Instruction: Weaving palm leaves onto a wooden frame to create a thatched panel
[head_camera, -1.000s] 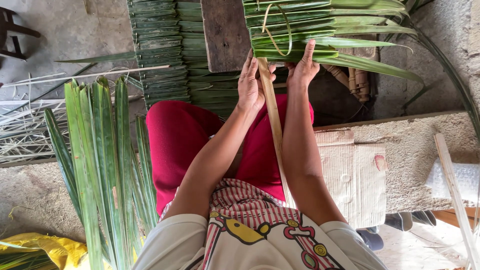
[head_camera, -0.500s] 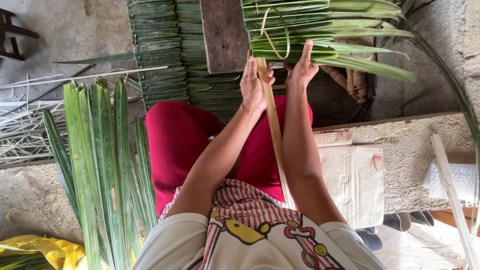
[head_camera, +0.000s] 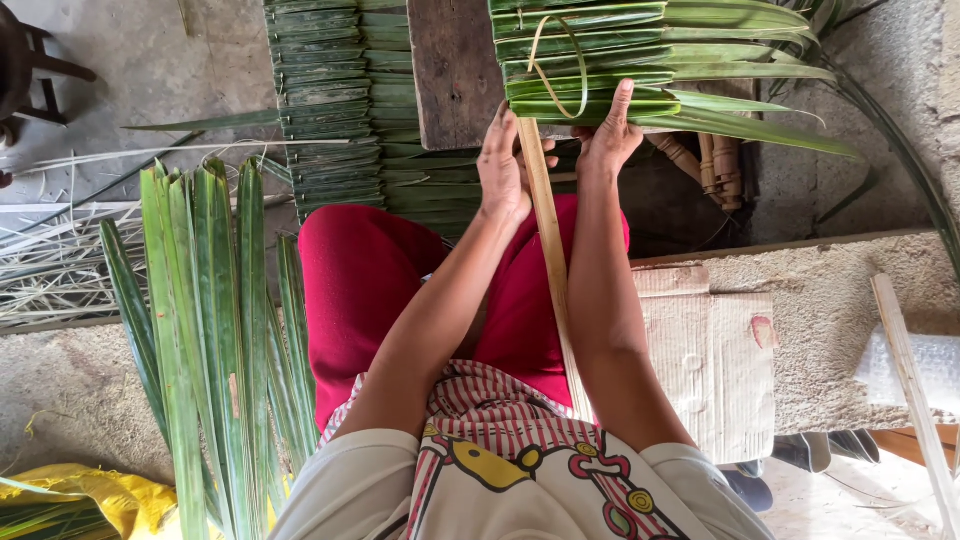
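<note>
Palm leaves (head_camera: 600, 60), folded and stacked over the long pale stick (head_camera: 550, 270) rising from the lap, are pressed by the right hand (head_camera: 608, 135), index finger extended, while the left hand (head_camera: 503, 170) grips the stick beside a wooden board (head_camera: 450, 70).

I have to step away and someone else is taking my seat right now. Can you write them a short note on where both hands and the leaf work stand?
Left hand: wrapped around the top of the long pale strip, which runs down across the lap.
Right hand: fingers pressed on the folded green palm leaves at the edge of the wooden board.
Done: a row of leaves is already folded along the strip, with a thin pale tie looped over them; a finished stack of folded leaves lies to the left.
Left: loose long leaves lie beside the left leg, not yet folded.
</note>
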